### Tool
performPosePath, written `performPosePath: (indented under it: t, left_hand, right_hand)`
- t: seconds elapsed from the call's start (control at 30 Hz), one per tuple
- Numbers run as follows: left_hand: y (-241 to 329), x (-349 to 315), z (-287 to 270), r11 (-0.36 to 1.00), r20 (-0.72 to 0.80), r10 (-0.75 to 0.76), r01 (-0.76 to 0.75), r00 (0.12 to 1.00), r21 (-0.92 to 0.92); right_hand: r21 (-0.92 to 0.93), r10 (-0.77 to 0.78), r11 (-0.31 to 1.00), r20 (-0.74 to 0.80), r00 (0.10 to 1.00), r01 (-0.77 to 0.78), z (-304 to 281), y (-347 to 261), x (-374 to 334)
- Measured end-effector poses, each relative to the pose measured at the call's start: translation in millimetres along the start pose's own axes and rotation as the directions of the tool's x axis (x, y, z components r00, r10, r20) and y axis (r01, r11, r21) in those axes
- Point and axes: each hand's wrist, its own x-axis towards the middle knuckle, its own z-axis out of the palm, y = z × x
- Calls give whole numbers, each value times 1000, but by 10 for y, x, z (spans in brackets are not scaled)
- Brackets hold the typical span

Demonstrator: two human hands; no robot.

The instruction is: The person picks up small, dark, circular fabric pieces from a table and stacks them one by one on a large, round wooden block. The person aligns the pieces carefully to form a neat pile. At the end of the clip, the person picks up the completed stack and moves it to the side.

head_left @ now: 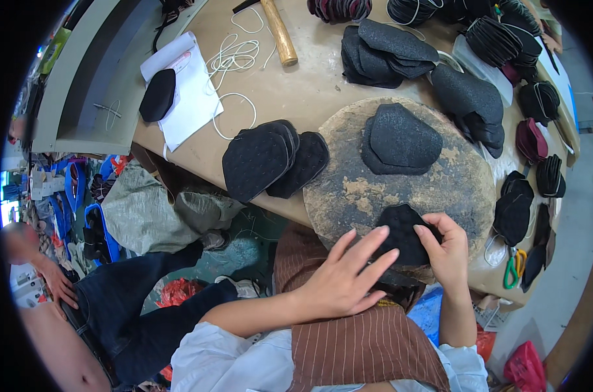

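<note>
My left hand (pixel 345 277) lies open, fingers spread and flat, their tips pressing the near left edge of a black quilted pad piece (pixel 404 234). My right hand (pixel 443 251) curls around the same piece from its right side, thumb and fingers pinching its edge. The piece sits at the near rim of the round wooden block (pixel 355 189), straight ahead of me and between both hands, its longer side running roughly left to right; the right hand has the firmer hold, while the left only steadies it.

The block is worn and blotchy, dark with pale patches. Farther back on it lies a small stack of rough black foam pieces (pixel 401 140), grainy-surfaced and shield-shaped. To the block's left on the tabletop (pixel 290 85) rests a stack of dimpled black pads (pixel 264 160), softer-looking and rounded. More black pieces are heaped along the far and right sides. A wooden mallet handle (pixel 280 32) lies at the far edge beside loops of white cord (pixel 234 59), and green-handled scissors (pixel 513 268) sit at the right, near my right wrist.
</note>
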Motion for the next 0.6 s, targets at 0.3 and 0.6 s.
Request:
performPosePath:
  t: [0.3, 0.6]
  left_hand:
    - [38, 204, 171, 928, 227, -102, 11, 968, 373]
    - [38, 473, 126, 986, 173, -135, 116, 975, 119]
  right_hand:
    - [84, 187, 978, 65, 980, -192, -218, -24, -41]
    - [-264, -13, 963, 135, 991, 49, -348, -99, 83]
